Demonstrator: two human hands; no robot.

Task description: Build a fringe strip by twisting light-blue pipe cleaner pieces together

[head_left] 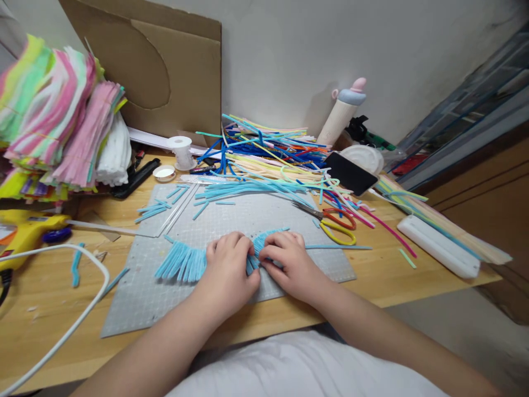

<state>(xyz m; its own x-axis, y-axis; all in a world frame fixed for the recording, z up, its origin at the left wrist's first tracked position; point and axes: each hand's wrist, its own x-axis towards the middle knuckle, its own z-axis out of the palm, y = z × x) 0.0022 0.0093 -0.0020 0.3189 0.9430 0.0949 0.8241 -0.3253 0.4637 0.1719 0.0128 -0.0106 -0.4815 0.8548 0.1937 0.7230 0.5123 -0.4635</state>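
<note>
A fringe of light blue pipe cleaners (182, 262) lies on the grey cutting mat (136, 292), its short strands side by side. My left hand (231, 270) is closed over the right part of this fringe, thumb and fingers bent around it. Close beside it, my right hand (287, 262) pinches the same piece with curled fingers. More blue strands (264, 237) show between and behind the hands. A long blue stem (339, 247) runs out to the right from under my right hand. The fingertips and what lies right under them are partly hidden.
Scissors (330, 220) lie at the mat's right, near a phone (350, 173). Behind are heaped pipe cleaners (264, 149) and a tilted bottle (341, 116). A yellow glue gun (28, 231) with a white cable (78, 325) is left. A white power strip (438, 245) sits right.
</note>
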